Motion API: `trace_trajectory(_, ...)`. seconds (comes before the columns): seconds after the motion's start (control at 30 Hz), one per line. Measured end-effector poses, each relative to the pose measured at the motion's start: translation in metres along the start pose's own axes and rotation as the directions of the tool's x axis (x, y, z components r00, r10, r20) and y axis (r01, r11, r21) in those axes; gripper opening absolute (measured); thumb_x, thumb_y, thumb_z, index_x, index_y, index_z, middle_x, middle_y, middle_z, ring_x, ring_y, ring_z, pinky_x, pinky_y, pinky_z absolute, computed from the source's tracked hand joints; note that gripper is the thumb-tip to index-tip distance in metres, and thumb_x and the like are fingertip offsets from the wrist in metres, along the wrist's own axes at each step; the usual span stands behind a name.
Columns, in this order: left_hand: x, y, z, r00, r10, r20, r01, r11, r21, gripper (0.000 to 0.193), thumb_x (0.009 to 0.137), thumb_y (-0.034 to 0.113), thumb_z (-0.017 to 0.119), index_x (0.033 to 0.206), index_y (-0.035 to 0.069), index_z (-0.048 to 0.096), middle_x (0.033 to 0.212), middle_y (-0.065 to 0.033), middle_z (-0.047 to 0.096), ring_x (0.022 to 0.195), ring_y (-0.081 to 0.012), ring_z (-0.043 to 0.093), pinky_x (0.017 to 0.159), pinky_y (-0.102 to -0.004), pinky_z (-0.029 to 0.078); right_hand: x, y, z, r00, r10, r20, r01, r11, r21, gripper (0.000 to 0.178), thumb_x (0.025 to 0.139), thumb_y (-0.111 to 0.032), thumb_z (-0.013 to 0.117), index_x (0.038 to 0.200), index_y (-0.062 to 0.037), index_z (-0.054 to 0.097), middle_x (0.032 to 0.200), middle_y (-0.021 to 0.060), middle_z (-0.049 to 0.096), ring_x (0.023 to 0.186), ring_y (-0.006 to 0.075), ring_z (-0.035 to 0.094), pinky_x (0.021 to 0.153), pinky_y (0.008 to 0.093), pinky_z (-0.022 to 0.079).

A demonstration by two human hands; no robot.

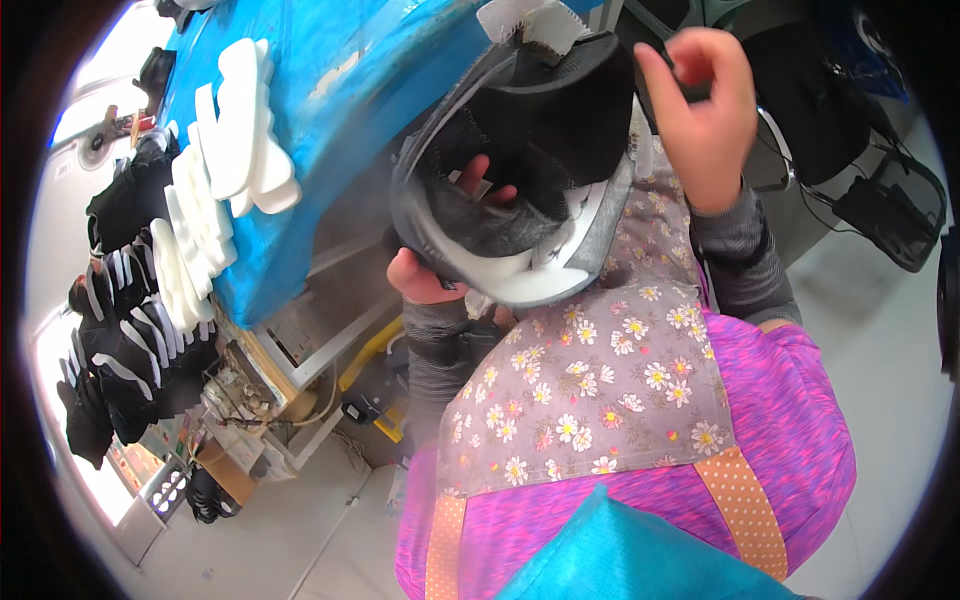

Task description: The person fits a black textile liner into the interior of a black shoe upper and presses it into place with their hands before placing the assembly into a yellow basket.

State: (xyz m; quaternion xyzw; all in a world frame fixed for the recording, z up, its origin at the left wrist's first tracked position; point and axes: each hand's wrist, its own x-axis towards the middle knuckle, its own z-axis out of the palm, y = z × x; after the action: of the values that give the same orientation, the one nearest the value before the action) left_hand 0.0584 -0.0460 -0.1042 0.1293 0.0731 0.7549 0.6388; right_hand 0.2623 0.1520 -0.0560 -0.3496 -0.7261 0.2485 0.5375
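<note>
Left hand (428, 284) grasps a black-and-grey padded piece (562, 130), thumb outside at the near left rim, fingers (472, 176) showing inside the opening. Piece is curled into a deep open shape, dark inside, white band along its near edge, held up in front of the person, over the far part of a floral apron (590, 400). White scrap (535, 24) at the piece's far edge.

Right hand (708, 125) is raised just right of the piece, apart from its black wall; thumb and index bent toward each other, slightly blurred, can't tell if anything thin is between the tips.

Far left: bench (345, 100) under a blue cover, white sole-shaped pads (250, 135) piled along its left side. Left of those, black pieces with white edging (125, 345) in rows. Yellow-and-black object (372, 365) low, near the bench frame. Right: black bag-like item (890, 210) above pale floor (850, 290). Teal cloth (620, 555) at near edge.
</note>
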Motion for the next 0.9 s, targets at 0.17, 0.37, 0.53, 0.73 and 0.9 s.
trace_trajectory(0.17, 0.004, 0.001, 0.006, 0.979, -0.053, -0.198, 0.129, 0.912, 0.39, 0.104, 0.078, 0.05, 0.07, 0.159, 0.004, 0.024, 0.164, -0.0204, 0.024, 0.141, -0.0377, 0.042, 0.114, -0.0484, 0.041, -0.025, -0.038, 0.017, 0.767, -0.409, 0.494, 0.309, 0.911, 0.274, 0.02, 0.08, -0.019, 0.08, 0.085, -0.0071, 0.065, 0.082, 0.0059, 0.064, 0.072, 0.026, 0.063, 0.065, 0.0365, 0.05)
trace_trajectory(0.37, -0.001, -0.005, 0.003, 0.982, -0.038, -0.186, 0.092, 0.951, 0.295, 0.095, 0.082, 0.038, 0.072, 0.157, 0.0, 0.027, 0.164, -0.0216, 0.023, 0.139, -0.0327, 0.046, 0.111, -0.0453, 0.043, -0.048, -0.038, 0.024, 0.746, -0.331, 0.577, 0.095, 0.911, 0.4, 0.02, 0.085, -0.019, 0.074, 0.084, -0.0049, 0.06, 0.076, 0.0099, 0.057, 0.07, 0.0306, 0.06, 0.064, 0.041, 0.049)
trace_trajectory(0.53, -0.005, -0.008, 0.01, 0.966, -0.092, -0.242, 0.167, 0.935, 0.312, 0.095, 0.078, 0.035, 0.075, 0.155, 0.001, 0.031, 0.159, -0.02, 0.035, 0.138, -0.0323, 0.047, 0.113, -0.0457, 0.042, -0.051, -0.042, 0.019, 0.668, -0.09, 0.738, -0.312, 0.867, 0.388, 0.016, 0.091, -0.012, 0.07, 0.087, 0.0002, 0.061, 0.079, 0.0133, 0.059, 0.07, 0.0282, 0.059, 0.063, 0.0375, 0.045)
trace_trajectory(0.73, -0.028, -0.003, -0.007, 0.864, -0.318, -0.391, 0.451, 0.834, 0.318, 0.093, 0.076, 0.037, 0.078, 0.151, -0.001, 0.037, 0.149, -0.0157, 0.049, 0.135, -0.0311, 0.05, 0.114, -0.0437, 0.041, -0.048, -0.034, 0.025, 0.118, 0.395, 0.911, -0.992, 0.013, 0.124, 0.025, 0.098, -0.023, 0.065, 0.111, -0.0028, 0.069, 0.092, 0.0001, 0.07, 0.075, 0.009, 0.064, 0.065, 0.0236, 0.052)
trace_trajectory(0.9, -0.032, -0.006, -0.015, 0.886, -0.279, -0.369, 0.411, 0.841, 0.351, 0.094, 0.084, 0.052, 0.071, 0.153, 0.001, 0.034, 0.153, -0.016, 0.044, 0.139, -0.0322, 0.046, 0.116, -0.0466, 0.037, -0.057, -0.027, 0.031, 0.061, 0.377, 0.924, -0.995, -0.045, 0.085, 0.03, 0.099, -0.027, 0.064, 0.113, -0.0021, 0.068, 0.1, 0.005, 0.07, 0.087, 0.0132, 0.067, 0.077, 0.0277, 0.055)
